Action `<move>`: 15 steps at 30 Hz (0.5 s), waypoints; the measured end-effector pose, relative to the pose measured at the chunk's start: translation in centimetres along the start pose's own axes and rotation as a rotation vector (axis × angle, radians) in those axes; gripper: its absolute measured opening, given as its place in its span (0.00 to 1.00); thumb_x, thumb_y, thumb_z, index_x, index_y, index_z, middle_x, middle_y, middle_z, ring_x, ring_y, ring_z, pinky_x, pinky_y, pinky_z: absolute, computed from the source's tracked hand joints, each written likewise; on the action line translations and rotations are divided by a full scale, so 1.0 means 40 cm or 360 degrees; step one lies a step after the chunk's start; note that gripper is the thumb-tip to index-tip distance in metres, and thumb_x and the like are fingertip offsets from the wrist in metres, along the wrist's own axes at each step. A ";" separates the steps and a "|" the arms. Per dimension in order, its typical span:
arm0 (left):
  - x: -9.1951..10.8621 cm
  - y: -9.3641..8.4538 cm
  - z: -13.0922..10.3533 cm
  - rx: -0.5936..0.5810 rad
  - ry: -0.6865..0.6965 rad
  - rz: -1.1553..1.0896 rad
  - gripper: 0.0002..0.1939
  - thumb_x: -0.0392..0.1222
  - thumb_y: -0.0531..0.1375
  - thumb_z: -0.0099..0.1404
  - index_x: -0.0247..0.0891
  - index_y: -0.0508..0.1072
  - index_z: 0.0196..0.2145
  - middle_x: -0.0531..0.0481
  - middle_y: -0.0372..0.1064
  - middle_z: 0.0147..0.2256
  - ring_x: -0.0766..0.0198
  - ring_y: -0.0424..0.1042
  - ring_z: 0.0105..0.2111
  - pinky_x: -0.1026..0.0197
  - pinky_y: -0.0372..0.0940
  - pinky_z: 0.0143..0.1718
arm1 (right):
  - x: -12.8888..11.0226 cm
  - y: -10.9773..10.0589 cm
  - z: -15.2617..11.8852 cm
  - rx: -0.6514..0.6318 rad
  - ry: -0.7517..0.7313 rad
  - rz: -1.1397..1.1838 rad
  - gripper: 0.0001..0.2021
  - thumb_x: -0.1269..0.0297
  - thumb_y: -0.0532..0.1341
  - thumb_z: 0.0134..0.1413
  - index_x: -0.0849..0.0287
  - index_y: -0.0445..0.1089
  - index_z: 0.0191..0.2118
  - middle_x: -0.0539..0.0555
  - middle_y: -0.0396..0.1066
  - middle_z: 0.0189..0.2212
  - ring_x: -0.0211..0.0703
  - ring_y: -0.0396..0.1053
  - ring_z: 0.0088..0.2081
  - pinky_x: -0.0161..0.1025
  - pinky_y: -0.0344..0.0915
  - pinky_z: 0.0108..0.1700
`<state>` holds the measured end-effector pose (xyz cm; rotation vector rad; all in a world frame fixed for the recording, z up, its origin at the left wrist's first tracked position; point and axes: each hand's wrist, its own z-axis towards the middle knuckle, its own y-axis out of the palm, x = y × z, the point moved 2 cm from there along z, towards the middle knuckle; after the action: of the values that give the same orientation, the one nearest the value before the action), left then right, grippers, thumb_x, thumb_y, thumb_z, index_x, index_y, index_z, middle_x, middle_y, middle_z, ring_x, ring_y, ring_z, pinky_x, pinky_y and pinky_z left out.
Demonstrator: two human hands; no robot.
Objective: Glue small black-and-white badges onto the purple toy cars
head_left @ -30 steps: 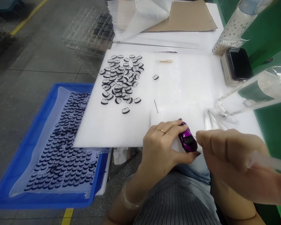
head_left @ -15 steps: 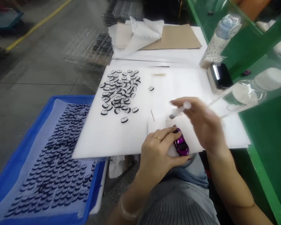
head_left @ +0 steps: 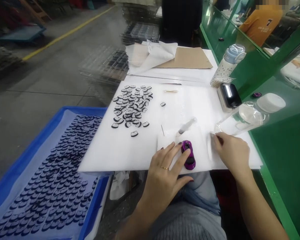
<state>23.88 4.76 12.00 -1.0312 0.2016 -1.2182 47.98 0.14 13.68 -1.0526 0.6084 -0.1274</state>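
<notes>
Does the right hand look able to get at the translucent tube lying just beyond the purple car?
Probably yes: nothing seems to stand between the right hand and the translucent tube, which lies openly on the white surface, though its fingertips are at a white cloth-like piece.

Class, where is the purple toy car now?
In the head view, right of centre, the purple toy car sits on the white work surface, touched by the left hand, just below the translucent tube.

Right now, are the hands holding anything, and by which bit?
The left hand only touches the toy car on top, thumb apart. The right hand seems to pinch the white cloth near its far end, but I can't be sure.
</notes>
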 end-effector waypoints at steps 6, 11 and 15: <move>0.061 -0.022 0.020 0.0426 -0.0113 -0.0436 0.30 0.62 0.66 0.64 0.38 0.73 0.55 0.38 0.78 0.49 0.46 0.76 0.56 0.46 0.75 0.56 | -0.021 -0.127 -0.078 -0.0066 -0.0025 0.0907 0.14 0.58 0.63 0.65 0.56 0.70 0.27 0.53 0.68 0.31 0.43 0.65 0.33 0.40 0.59 0.35; 0.134 -0.026 0.092 0.0136 -0.0401 -0.1278 0.08 0.41 0.64 0.69 0.39 0.77 0.46 0.45 0.81 0.43 0.57 0.81 0.43 0.57 0.77 0.46 | -0.063 -0.151 -0.156 -0.0739 0.0200 0.1831 0.13 0.60 0.57 0.69 0.55 0.71 0.32 0.53 0.64 0.26 0.45 0.65 0.32 0.40 0.61 0.32; 0.125 -0.015 0.111 -0.0164 -0.0796 -0.1858 0.11 0.45 0.60 0.71 0.40 0.77 0.32 0.52 0.72 0.23 0.65 0.69 0.21 0.64 0.64 0.19 | -0.055 -0.118 -0.177 -0.1021 0.0347 0.2132 0.13 0.56 0.57 0.68 0.56 0.71 0.35 0.51 0.63 0.26 0.42 0.62 0.28 0.37 0.58 0.28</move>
<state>28.21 2.98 16.79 -1.5746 -0.8534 -1.9088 43.29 -6.88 16.10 -1.0334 1.4951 1.2020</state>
